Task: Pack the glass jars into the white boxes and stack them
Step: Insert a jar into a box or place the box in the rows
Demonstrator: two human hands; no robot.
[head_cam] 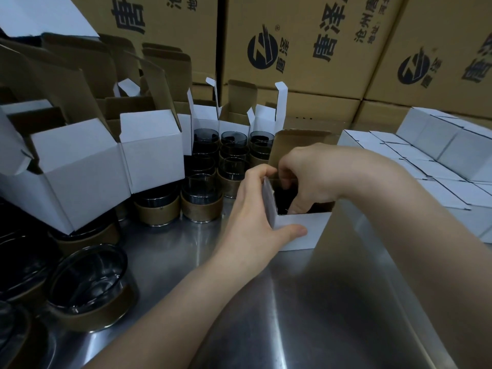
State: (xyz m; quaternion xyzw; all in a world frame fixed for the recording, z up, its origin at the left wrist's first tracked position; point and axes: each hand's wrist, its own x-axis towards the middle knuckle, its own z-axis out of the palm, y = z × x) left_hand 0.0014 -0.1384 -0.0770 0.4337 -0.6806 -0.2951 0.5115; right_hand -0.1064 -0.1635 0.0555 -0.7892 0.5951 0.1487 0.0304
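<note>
Dark glass jar: down inside the small white cardboard box, only a dark patch showing through the open top. The box stands upright on the brushed steel table, centre of view, its brown-lined lid flap up at the back.

Right grip: reaches into the box mouth from above, fingers curled over the far side, thumb down along the near side, closed around the jar.

Left grip: clasps the box's left wall, fingers hooked over the left side flap, thumb pressed flat on the white front face.

Just left of the box: rows of clear glass jars with brown paper bands, close together on the table. One more banded jar sits near the lower left edge.

Above and left of those: open white boxes with raised flaps, leaning, some resting on jars.

Right side: closed white boxes in neat rows, two layers at the back.

Behind everything: large brown corrugated cartons with dark printing, walling off the table's far edge.
</note>
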